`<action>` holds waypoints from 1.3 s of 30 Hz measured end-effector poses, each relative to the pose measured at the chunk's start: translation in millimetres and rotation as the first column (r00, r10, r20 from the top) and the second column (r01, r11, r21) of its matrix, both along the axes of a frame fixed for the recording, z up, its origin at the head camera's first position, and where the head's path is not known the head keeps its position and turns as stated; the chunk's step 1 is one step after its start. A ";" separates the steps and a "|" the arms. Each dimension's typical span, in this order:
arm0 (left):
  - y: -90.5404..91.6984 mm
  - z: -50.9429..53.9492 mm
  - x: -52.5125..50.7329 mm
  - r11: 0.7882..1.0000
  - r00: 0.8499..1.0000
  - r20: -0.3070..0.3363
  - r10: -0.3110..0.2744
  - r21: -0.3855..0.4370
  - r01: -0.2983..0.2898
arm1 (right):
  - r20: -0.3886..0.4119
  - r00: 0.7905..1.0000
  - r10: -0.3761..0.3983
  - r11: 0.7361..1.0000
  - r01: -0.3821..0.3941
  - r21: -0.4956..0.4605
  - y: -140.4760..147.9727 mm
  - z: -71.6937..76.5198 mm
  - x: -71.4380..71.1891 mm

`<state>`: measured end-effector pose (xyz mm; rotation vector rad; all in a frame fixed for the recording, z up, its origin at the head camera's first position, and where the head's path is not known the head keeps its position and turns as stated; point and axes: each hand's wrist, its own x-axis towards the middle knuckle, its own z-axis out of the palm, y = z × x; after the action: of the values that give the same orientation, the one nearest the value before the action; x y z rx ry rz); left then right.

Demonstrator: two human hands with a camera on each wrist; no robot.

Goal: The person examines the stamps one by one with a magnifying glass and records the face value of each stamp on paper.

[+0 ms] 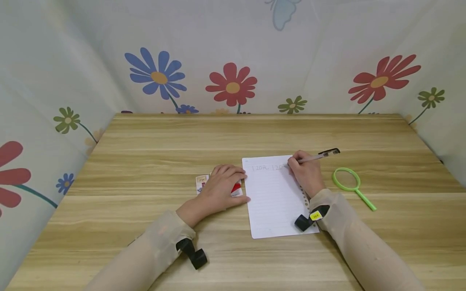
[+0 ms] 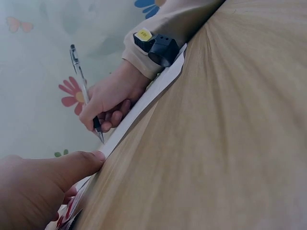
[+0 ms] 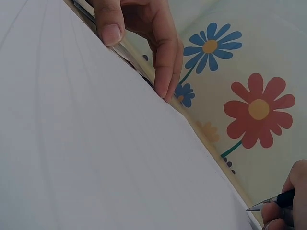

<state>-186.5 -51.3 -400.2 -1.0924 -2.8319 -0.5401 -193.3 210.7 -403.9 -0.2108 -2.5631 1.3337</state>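
Observation:
A sheet of lined paper [image 1: 273, 206] with punched holes along its right side lies on the table. My right hand [image 1: 308, 174] pinches a pen [image 1: 316, 157] with a clear barrel and black cap end, its tip at the upper right of the sheet. Faint handwriting [image 1: 260, 167] reading "120元 120" runs along the top line. My left hand [image 1: 223, 186] lies with fingers extended, thumb and fingertips touching the sheet's left edge. Beneath that hand are small printed paper pieces [image 1: 201, 182], partly covered. The left wrist view shows the pen tip [image 2: 101, 139] close to the paper.
A green magnifying glass [image 1: 357, 190] lies right of the right hand. Black wrist cameras [image 1: 198, 258] hang at both cuffs. Behind the wooden table [image 1: 164, 141] stands a flower-printed curtain [image 1: 309, 48], which also runs along the sides.

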 end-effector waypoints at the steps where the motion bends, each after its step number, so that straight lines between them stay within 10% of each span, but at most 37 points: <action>1: 0.0 -0.1 -0.1 1.000 1.000 -0.001 0.000 -0.001 0.000 | 0.001 1.000 0.007 1.000 -0.007 0.000 0.1 -0.1 0.0; 39: -0.1 1.4 0.8 1.000 1.000 -0.003 -0.004 0.000 0.004 | -0.043 0.990 -0.133 0.989 0.130 -0.073 3.7 0.0 -2.3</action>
<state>-185.7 -51.4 -398.8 -1.0981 -2.8277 -0.5389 -195.6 214.4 -403.8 -0.3508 -2.4201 1.3633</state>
